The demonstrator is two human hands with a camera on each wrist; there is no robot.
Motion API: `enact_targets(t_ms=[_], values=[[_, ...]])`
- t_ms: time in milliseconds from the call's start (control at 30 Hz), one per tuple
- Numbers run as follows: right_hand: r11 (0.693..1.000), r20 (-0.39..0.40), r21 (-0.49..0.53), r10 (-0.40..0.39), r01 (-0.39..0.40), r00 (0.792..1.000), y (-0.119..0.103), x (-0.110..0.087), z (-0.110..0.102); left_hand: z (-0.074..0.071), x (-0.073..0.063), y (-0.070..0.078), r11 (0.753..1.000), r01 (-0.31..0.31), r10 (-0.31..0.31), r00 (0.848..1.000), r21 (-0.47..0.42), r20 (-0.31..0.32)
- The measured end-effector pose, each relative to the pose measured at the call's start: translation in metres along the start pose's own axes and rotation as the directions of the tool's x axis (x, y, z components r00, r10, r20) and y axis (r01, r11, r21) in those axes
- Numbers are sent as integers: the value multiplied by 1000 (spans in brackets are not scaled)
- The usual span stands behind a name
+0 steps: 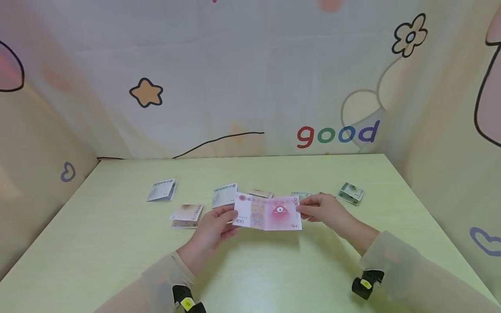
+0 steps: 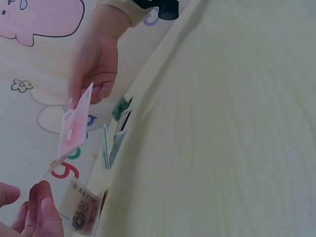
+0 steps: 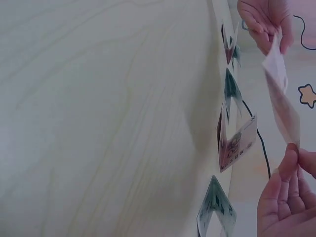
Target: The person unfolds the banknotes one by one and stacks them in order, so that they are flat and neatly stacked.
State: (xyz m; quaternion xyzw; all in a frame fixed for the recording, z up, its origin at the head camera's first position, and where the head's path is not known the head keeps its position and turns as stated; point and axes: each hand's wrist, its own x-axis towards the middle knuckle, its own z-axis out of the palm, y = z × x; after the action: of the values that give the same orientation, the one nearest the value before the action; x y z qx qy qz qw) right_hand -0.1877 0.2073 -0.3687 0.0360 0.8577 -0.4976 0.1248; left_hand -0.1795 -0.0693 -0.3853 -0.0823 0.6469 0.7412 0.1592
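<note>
A pink 100 banknote is spread out above the table, with a crease down its middle. My left hand pinches its left end between thumb and fingers. At the opposite end my right hand pinches the edge. From the left wrist view, the pink note bends along its crease between the left hand below and the right hand above. The right wrist view shows the note nearly edge-on, the right hand gripping its lower end.
Several folded banknotes stand tent-like on the pale table: a bluish one at the far left, a brownish one nearer, another bluish one behind my left hand, and a green one at right. Patterned cloth walls the back and sides.
</note>
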Motion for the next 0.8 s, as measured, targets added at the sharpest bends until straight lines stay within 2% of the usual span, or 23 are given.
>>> enact_targets(t_ms=[133, 300, 600, 800], values=[[1000, 10, -8, -10, 10, 1000, 1, -5, -2, -5, 7, -1, 989, 3, 1, 1000, 148, -23], [1000, 22, -7, -23, 23, 999, 2, -10, -6, -7, 10, 1, 954, -20, 24, 1000, 300, -7], [998, 52, -41, -47, 50, 998, 3, -16, -11, -7, 7, 4, 913, -34, 19, 999, 407, 40], [991, 70, -106, -70, 77, 995, 9, -15, -13, -8, 8, 5, 852, -36, -17, 995, 523, 97]])
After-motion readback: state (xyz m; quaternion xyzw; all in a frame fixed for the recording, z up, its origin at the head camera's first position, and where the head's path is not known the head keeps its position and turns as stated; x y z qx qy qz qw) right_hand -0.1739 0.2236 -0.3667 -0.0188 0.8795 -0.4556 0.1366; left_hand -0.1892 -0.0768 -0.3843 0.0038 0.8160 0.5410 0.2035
